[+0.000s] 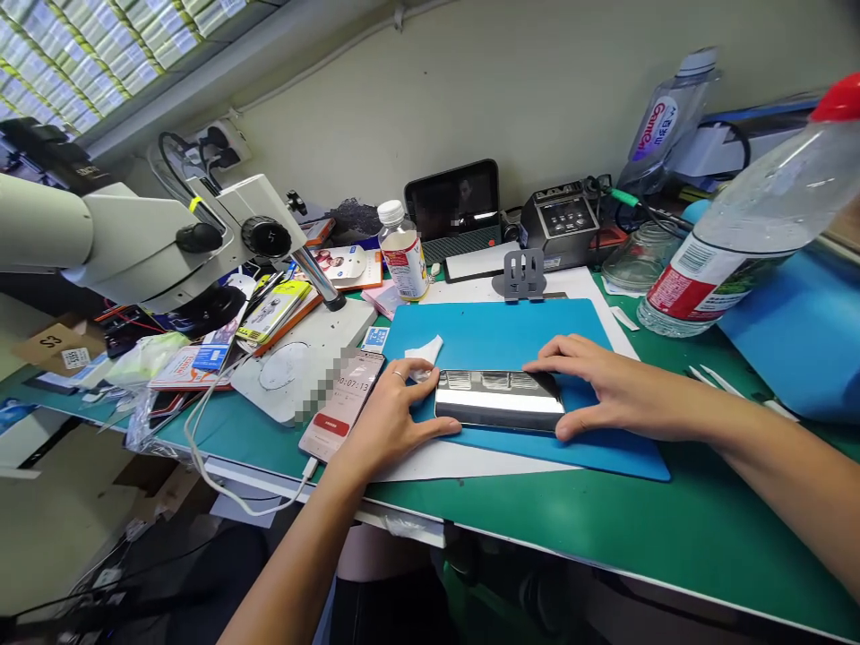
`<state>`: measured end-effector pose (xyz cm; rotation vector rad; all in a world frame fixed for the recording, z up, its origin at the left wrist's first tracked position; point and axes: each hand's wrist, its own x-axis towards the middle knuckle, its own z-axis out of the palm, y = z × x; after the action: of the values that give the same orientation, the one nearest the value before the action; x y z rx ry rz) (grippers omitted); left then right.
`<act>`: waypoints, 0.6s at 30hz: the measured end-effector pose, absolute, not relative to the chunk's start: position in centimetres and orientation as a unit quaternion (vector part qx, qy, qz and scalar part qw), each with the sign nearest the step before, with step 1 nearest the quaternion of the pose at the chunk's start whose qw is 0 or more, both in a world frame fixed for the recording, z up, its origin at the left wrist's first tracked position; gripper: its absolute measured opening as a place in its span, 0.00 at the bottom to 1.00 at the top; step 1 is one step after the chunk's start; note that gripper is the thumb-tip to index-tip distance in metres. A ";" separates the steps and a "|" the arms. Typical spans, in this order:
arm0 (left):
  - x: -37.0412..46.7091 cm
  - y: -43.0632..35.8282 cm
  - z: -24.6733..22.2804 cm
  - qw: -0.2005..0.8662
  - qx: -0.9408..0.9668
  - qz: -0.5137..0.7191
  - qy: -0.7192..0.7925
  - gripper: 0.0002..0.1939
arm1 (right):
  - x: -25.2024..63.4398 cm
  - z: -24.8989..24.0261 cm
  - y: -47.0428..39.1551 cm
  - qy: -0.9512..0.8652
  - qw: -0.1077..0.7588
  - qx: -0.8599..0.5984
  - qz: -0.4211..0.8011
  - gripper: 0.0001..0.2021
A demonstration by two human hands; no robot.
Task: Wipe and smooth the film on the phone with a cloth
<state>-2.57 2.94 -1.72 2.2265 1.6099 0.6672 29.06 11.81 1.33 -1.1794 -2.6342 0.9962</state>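
Phone lies glossy face up, long axis sideways between both hands.

The left hand wears a slim, pale ring — metallic-looking, its details too small to make out. The right hand is bare, as are both slender forearms. Below, a plain black garment covers part of a leg — its edge fairly straight.
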 end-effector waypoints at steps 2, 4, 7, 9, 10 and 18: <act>-2.6 3.0 -1.7 0.156 0.779 0.230 0.562 0.27 | 29.1 1.2 11.9 -0.861 0.043 -0.385 0.329 0.43; -2.6 3.0 -1.7 0.156 0.781 0.229 0.560 0.27 | 29.1 1.0 12.0 -0.862 0.043 -0.382 0.331 0.43; -2.6 3.0 -1.7 0.158 0.780 0.232 0.560 0.28 | 29.2 0.7 12.2 -0.865 0.048 -0.372 0.333 0.42; -2.6 3.0 -1.7 0.157 0.779 0.235 0.559 0.28 | 29.2 0.5 12.3 -0.866 0.052 -0.368 0.335 0.41; -2.5 3.0 -1.7 0.156 0.780 0.237 0.558 0.28 | 29.2 0.5 12.3 -0.865 0.053 -0.368 0.337 0.42; -2.8 3.0 -1.9 0.098 0.775 0.269 0.563 0.25 | 29.3 0.9 12.2 -0.846 0.103 -0.390 0.347 0.43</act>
<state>-2.83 3.01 -1.92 2.2934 1.6674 0.7946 29.27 12.18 0.93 -1.1523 -2.4978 1.0247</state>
